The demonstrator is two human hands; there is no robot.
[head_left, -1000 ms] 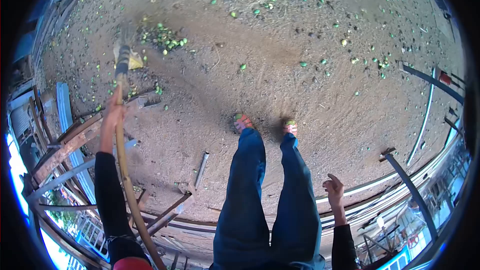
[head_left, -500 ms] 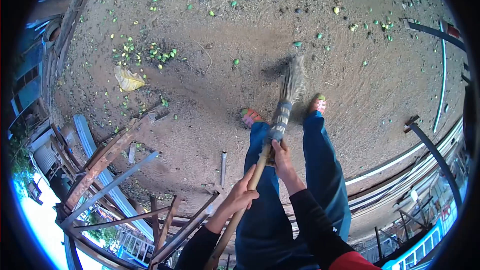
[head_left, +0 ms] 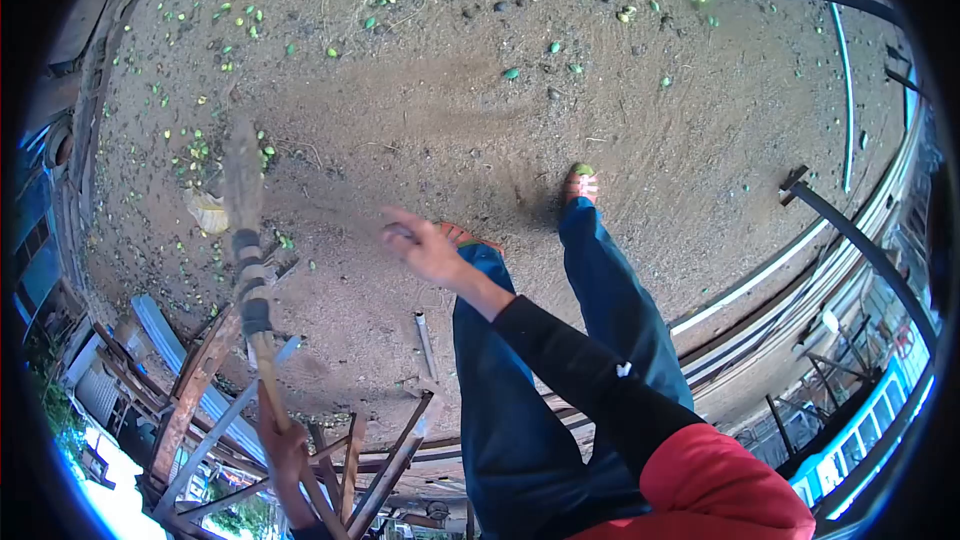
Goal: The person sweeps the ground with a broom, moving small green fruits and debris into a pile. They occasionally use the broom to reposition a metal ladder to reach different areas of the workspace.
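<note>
My left hand [head_left: 284, 448] is closed around the wooden handle of a broom [head_left: 255, 285], down at the left. The broom's stiff bristles point up the view to the left, smeared by motion, and dark bands wrap its neck. They partly overlap a large pale yellow leaf [head_left: 207, 212] beside a cluster of small green and yellow fallen fruits or leaves [head_left: 196, 152]. Apart from the broom, my right hand [head_left: 428, 252] reaches out over the dirt in front of my feet. Its fingers are stretched, slightly blurred, and hold nothing visible.
My sandalled feet [head_left: 582, 183] stand on sandy ground [head_left: 430, 130] strewn with green and yellow bits. At lower left lie rusty metal beams [head_left: 190, 395] and a blue corrugated strip [head_left: 158, 328]. A short pipe [head_left: 427, 345] lies near my leg. Curved metal bars [head_left: 860, 250] stand at the right.
The broom has swung from in front of my feet to the left. My right hand has let go of it and is extended; my left hand has moved left and down with the handle.
</note>
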